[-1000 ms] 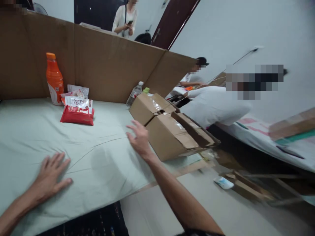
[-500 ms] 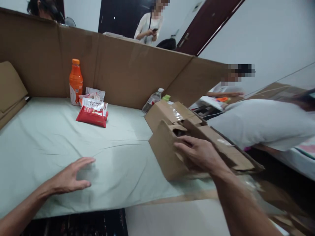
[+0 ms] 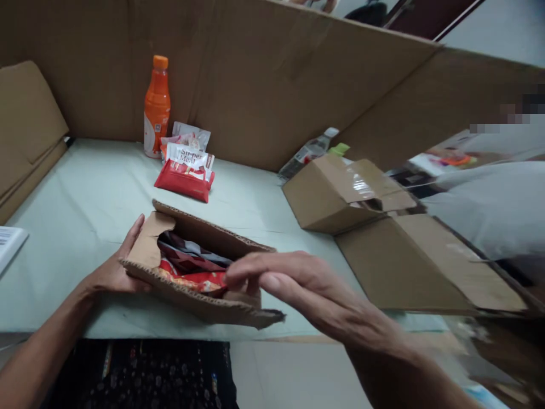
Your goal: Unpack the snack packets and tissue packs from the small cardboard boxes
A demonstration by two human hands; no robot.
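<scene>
An open cardboard box (image 3: 200, 298) lies in front of me at the near edge of the pale green table (image 3: 85, 193). Red and dark snack packets (image 3: 191, 267) show inside it. My left hand (image 3: 117, 267) holds the box's left end flap, fingers closed round the cardboard. From the right, my right hand (image 3: 298, 284) holds the box's right end, thumb and fingers pinching its near wall.
An orange drink bottle (image 3: 156, 108), a red packet (image 3: 184, 180) and white packets stand at the back. Two more cardboard boxes (image 3: 344, 193) (image 3: 417, 267) lie at the right, a water bottle (image 3: 309, 152) behind them. A tall cardboard screen (image 3: 276, 74) walls the table. A white thing (image 3: 9, 241) lies at the left edge.
My right hand took a box from the right side and brought it to the near middle of the table. My left hand rose from the cloth and gripped the box's left end.
</scene>
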